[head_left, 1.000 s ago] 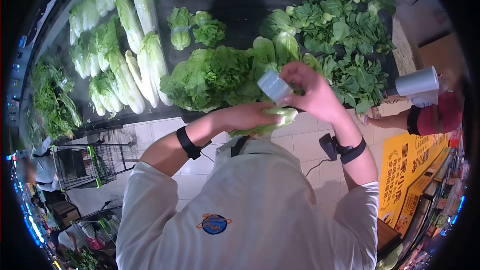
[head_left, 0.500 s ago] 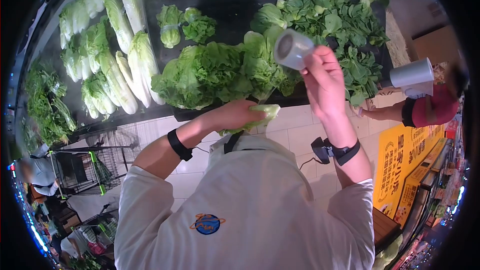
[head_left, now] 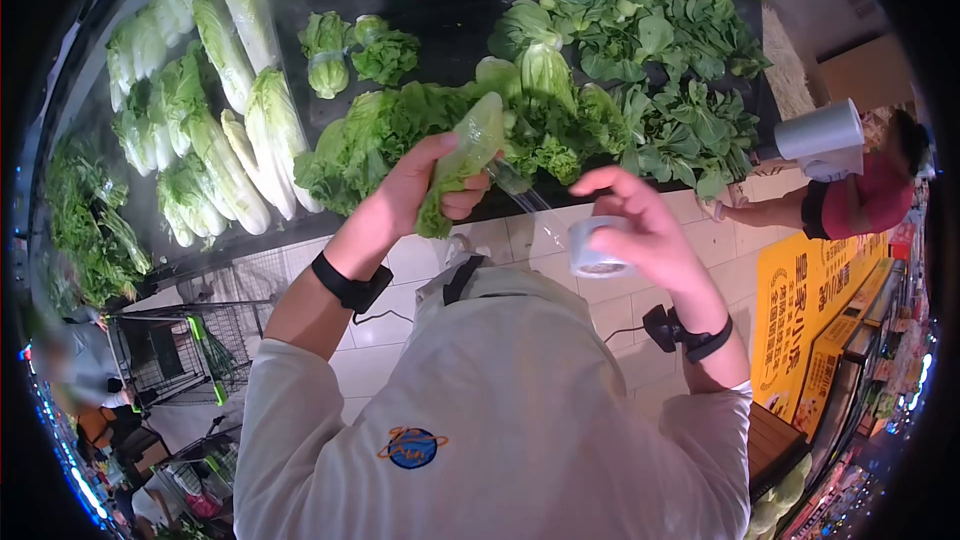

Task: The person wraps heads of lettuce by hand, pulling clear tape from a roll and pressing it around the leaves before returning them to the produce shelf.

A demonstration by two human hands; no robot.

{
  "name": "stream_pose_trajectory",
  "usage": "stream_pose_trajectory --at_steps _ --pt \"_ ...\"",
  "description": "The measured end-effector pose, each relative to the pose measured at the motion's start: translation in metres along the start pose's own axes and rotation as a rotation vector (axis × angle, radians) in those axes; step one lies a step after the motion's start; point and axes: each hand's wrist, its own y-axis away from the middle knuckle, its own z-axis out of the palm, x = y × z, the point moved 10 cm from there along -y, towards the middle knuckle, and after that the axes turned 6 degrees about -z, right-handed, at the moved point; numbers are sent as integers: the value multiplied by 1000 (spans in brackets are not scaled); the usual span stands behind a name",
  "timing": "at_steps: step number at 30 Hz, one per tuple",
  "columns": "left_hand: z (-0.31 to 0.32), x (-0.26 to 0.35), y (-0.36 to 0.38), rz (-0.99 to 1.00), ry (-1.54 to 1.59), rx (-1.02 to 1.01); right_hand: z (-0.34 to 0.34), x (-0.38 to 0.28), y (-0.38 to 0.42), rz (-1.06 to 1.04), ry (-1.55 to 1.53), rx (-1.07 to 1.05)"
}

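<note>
In front of my body, my left hand (head_left: 418,185) grips a head of lettuce (head_left: 470,145), its pale end pointing up and away and its green leaves hanging below the fingers. To the right, my right hand (head_left: 640,230) holds a roll of clear tape (head_left: 598,248), thumb across it and forefinger stretched out above. A strip of clear tape (head_left: 535,205) runs from the roll to the lettuce. Just beyond both hands, several lettuces (head_left: 385,125) lie along the front of the dark produce shelf (head_left: 440,15).
Napa cabbages (head_left: 265,130) lie to the left, leafy greens (head_left: 680,90) to the right. A plastic bag roll (head_left: 820,130) stands at the shelf's right end, near a person in a pink top (head_left: 885,190). Shopping carts (head_left: 185,355) and another person (head_left: 70,360) are at the left.
My right hand has come down towards me with the tape roll. My left hand has lifted and turned the lettuce, and a stretched tape strip now shows between them.
</note>
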Motion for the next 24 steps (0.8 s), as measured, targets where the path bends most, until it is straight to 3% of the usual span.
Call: stream_pose_trajectory --at_steps 1,2,3,4,5,7,9,11,13,16,19,21,23,24 --pt "12 6 2 54 -13 -67 3 9 -2 2 0 10" --pt "9 3 4 62 1 51 2 18 -5 -15 196 34" --pt "18 1 4 51 1 46 3 20 -8 -29 392 59" --pt "22 -1 3 12 -246 122 2 27 -7 112 503 55" --pt "24 -4 3 -25 -494 194 1 34 -9 117 502 68" --pt "34 -20 -2 -50 -491 195 6 35 -19 -43 724 19" --pt "42 -47 -5 -218 -418 114 3 33 -25 -73 881 44" --pt "39 -56 -7 -258 -454 103 8 12 -27 -353 1116 118" --pt "34 -64 -5 -320 -525 96 9 16 -26 -372 1111 120" --pt "44 -66 -4 -338 -674 51 17 13 -24 -571 1034 157" --pt "52 -68 -9 -284 -739 -31 21 14 -26 -688 934 103" --pt "40 -64 -10 -221 -974 130 33 7 -24 -734 989 -31" --pt "50 -52 -9 215 -1113 68 36 9 -27 -705 1000 -92" --pt "55 -48 -5 219 -1113 82 30 22 -33 -629 952 -77"
